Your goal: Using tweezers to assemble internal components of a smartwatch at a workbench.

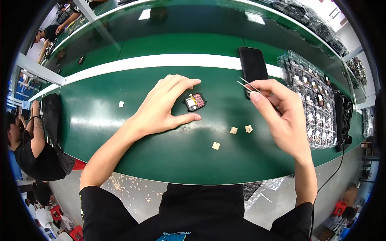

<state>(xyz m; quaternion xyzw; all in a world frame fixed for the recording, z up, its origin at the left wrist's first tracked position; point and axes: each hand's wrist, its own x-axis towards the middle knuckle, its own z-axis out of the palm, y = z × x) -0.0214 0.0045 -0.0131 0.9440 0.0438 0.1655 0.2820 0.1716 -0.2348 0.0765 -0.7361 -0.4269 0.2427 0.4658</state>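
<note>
On the green tabletop lies a small black watch-like case (195, 102), its inside showing a silvery block and a reddish circuit board. My left hand (163, 104) curves around its left side, thumb and fingers spread apart, and I see no contact with it. Between the thumb and fingers of my right hand (279, 108) is a pair of metal tweezers (250, 86), points aimed up and left, apart at the tips with nothing between them. Below and left of that hand lie small tan square pieces (233, 130); a lighter square (121, 104) lies far left.
A black phone (253, 64) lies behind the tweezers. Stacked clear plastic trays (317, 108) of small parts stand at the right, beside a black cable (345, 108). A white shelf rail (157, 61) crosses the back. Another person (38, 140) sits at the left.
</note>
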